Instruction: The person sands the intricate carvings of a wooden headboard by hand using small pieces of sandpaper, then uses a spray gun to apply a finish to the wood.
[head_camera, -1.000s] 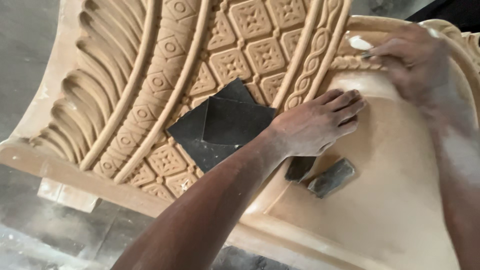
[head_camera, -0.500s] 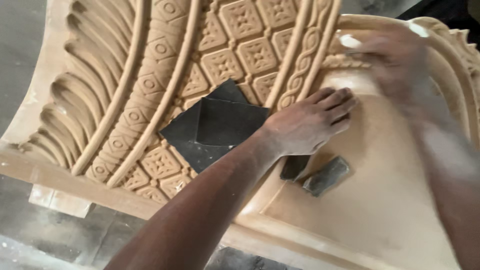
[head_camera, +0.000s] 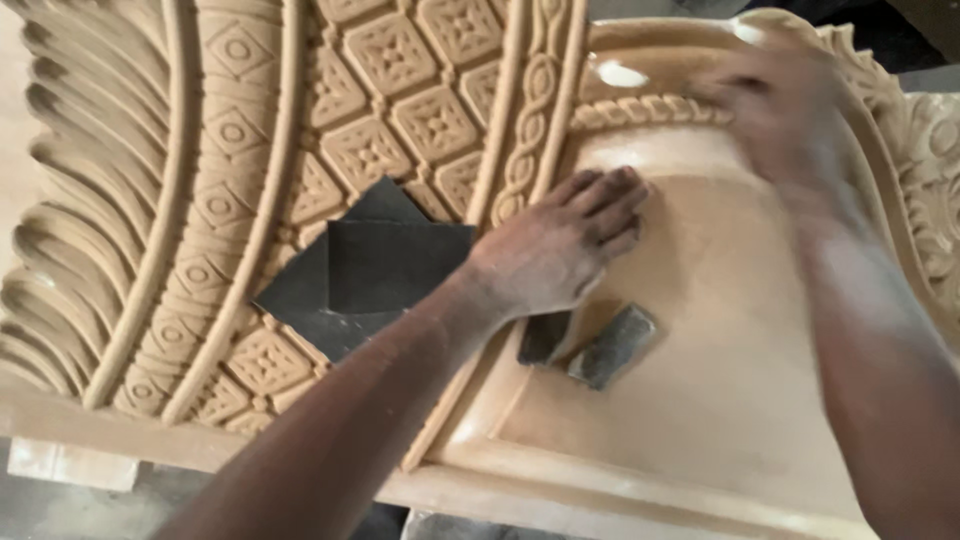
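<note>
Left grip (head_camera: 555, 255) lies flat and released on the carved panel (head_camera: 720, 380), fingers spread at the edge of the smooth dome, steadying it. Right grip (head_camera: 775, 105) is blurred at the rope moulding (head_camera: 640, 112); whether it clenches anything cannot be told. Dark sandpaper sheets (head_camera: 370, 270) lie on the diamond carving just beside the left wrist, and two small pieces (head_camera: 600, 345) rest on the dome near the palm. Good rubbing here likely calls for light, even pressure following the moulding's curve.
</note>
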